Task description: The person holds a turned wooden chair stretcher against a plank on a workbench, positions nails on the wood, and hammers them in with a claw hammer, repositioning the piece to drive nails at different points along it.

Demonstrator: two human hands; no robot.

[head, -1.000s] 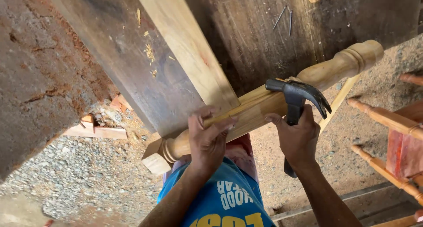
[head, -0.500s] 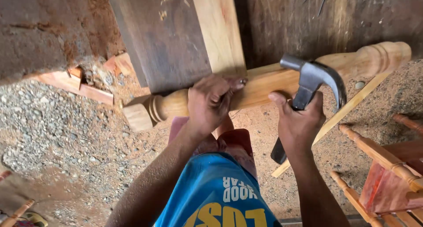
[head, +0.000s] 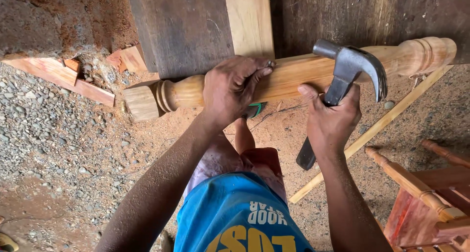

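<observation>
My left hand point(head: 232, 88) pinches a nail point(head: 270, 64) upright on the turned wooden post point(head: 293, 76), lying across at 12 o'clock. Right hand point(head: 330, 120) grips the claw hammer point(head: 342, 80) choked near its head. A glancing strike could catch my fingertips or bend the nail.

Pale turned wood, dull grey steel.
You grip a smooth, unvarnished turned wooden post point(head: 298, 76) and a matt steel claw hammer point(head: 350, 68); rough gravel point(head: 54, 134) below.

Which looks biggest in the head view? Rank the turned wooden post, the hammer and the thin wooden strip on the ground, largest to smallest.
1. Turned wooden post: longest and thickest, spanning most of the frame.
2. Thin wooden strip: long but slim, and farther from the camera, so its rank against the hammer is unsure.
3. Hammer, gripped in the right hand.
</observation>
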